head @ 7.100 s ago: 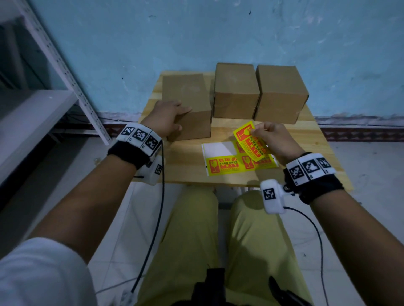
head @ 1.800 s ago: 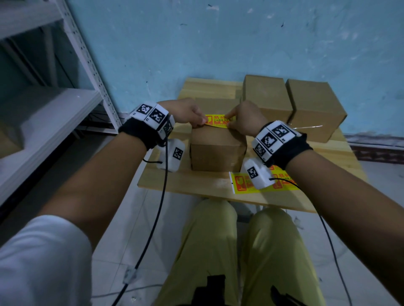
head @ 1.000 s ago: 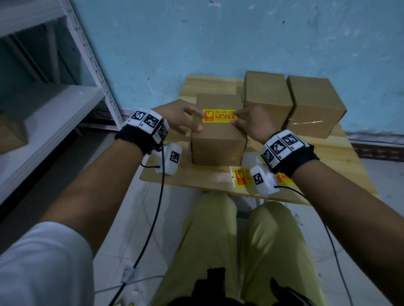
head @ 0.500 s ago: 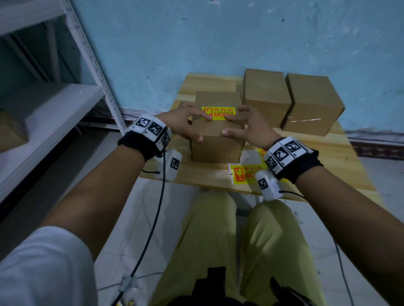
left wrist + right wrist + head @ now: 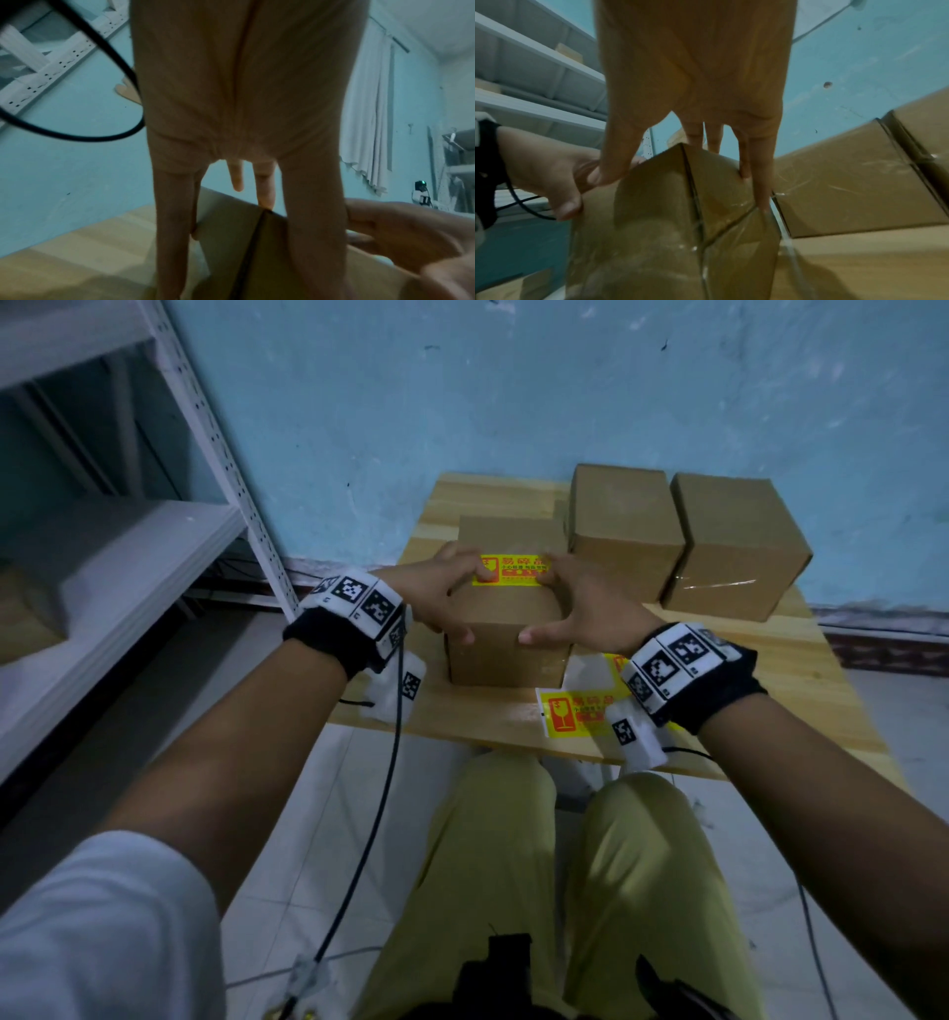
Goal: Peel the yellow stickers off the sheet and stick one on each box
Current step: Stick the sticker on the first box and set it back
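The near cardboard box [image 5: 506, 629] stands at the table's front left with a yellow sticker [image 5: 513, 570] flat on its top. My left hand [image 5: 441, 598] wraps its left top corner, fingertips by the sticker's left end, thumb on the front face. My right hand [image 5: 575, 603] wraps the right corner the same way. In the left wrist view my left hand [image 5: 239, 121] straddles the box [image 5: 231, 233] edge. The right wrist view shows my right hand [image 5: 693, 81] with its thumb on the front of the box [image 5: 659, 213]. The sticker sheet [image 5: 570, 711] lies at the table's front edge, partly under my right wrist.
Two plain cardboard boxes [image 5: 624, 526] [image 5: 734, 541] stand side by side at the back right of the wooden table [image 5: 801, 670]. A white metal shelf rack [image 5: 128, 546] stands to the left. A blue wall is close behind the table.
The sticker went from my fingers onto the near box's top. In the last half second both hands slid outward from the sticker and closed round the box's top corners.
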